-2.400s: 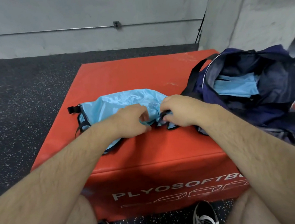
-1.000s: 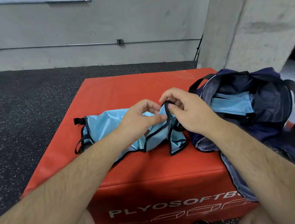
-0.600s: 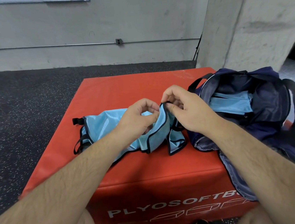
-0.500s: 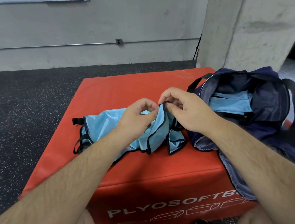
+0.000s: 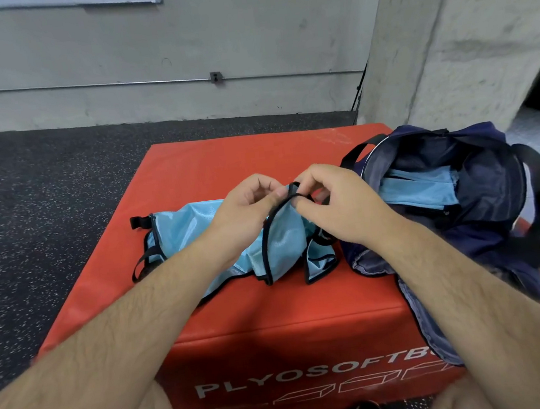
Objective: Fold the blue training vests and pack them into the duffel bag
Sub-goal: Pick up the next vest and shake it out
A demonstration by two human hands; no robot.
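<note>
Red plyo box (image 5: 223, 162) on speckled black rubber floor (image 5: 42, 196), grey concrete wall (image 5: 241, 22) with conduit (image 5: 113, 84) behind, concrete pillar (image 5: 461, 31) right.

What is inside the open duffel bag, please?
Inside the duffel bag lies folded light-blue vest fabric; how many vests there are, and anything beneath, is hidden.

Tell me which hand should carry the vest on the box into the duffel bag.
Right, probably. The right hand pinches the vest at its hem, close beside the open duffel bag; the left hand, also pinching it, would have to cross over.
</note>
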